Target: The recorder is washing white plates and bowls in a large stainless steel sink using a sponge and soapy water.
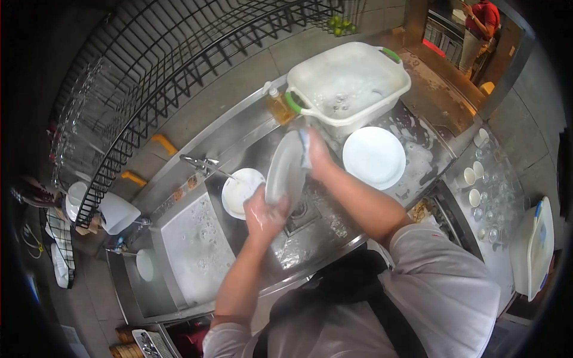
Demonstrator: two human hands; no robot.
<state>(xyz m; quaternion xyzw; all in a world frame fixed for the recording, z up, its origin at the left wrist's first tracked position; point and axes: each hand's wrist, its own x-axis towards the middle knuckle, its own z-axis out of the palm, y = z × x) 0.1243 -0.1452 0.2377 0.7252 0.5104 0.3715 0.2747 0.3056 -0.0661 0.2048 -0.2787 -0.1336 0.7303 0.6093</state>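
Between my hands a white plate is tilted on edge over the stainless steel sink counter. My left hand grips its lower rim. At the upper right edge of the plate, my right hand presses a blue and white cloth or sponge against it. Behind my left hand a white bowl sits under the faucet. Another white plate lies on the wet, soapy counter to the right. A white basin with green handles holds sudsy water, and a bottle of amber liquid stands beside it.
A black wire rack with glasses hangs at the upper left. Left of my hands is a sink basin of foamy water. Cups and glasses stand on the right, near a white tub. A person in red stands beyond the opening.
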